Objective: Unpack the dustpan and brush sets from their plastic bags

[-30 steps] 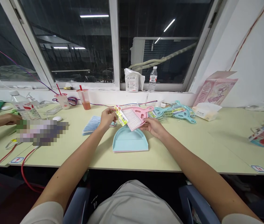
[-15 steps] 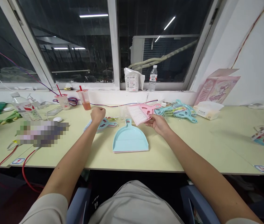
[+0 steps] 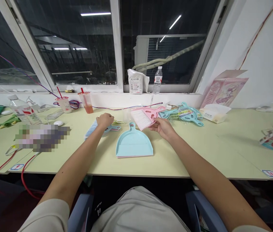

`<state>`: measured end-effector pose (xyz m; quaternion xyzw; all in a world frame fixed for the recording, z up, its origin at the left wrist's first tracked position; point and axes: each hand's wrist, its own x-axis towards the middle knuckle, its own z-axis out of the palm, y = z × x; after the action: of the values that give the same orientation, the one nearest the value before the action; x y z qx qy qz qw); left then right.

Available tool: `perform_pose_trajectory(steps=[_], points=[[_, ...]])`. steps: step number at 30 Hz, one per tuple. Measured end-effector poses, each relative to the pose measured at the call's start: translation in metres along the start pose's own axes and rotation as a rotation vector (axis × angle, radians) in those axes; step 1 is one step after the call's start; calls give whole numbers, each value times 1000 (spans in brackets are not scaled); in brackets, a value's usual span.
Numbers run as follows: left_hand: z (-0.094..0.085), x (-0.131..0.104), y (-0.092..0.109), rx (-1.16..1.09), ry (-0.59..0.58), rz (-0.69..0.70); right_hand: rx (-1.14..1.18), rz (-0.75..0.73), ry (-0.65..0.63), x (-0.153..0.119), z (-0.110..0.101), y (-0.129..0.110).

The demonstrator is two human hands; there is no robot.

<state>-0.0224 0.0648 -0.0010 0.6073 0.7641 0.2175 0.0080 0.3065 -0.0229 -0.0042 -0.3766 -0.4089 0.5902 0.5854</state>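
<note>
My right hand (image 3: 163,128) grips a pink brush (image 3: 143,118) with pale bristles, tilted above the back of the table, right of centre. My left hand (image 3: 105,120) is closed over the blue brushes (image 3: 91,129) at centre left; its fingertips are turned away, so whether it grips one is hidden. A blue handle (image 3: 113,128) shows to the right of this hand. Between my hands a light blue dustpan (image 3: 134,143) lies flat, handle pointing to the window, with a thin pink edge under it.
Blue brushes or dustpans in plastic (image 3: 191,114) lie at the back right, beside a tissue pack (image 3: 215,113) and a pink box (image 3: 225,91). Two drink cups (image 3: 86,102), a bottle (image 3: 23,109) and red cables (image 3: 25,175) are on the left. A water bottle (image 3: 158,80) stands on the sill.
My left hand has shifted slightly right and down, and more of the blue bristles shows beside it. My right hand with the pink brush has hardly moved.
</note>
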Motion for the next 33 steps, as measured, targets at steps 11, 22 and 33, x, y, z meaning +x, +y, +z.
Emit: perform_pose_trajectory(steps=[11,22,33], points=[[9,-5,4,90,-33,74,-2,17,-14,0,-1,2],[6,-6,4,83,-50,85,-6,28,-6,0,-1,2],[4,-4,1,106,-32,50,-13,31,-6,0,-1,1]])
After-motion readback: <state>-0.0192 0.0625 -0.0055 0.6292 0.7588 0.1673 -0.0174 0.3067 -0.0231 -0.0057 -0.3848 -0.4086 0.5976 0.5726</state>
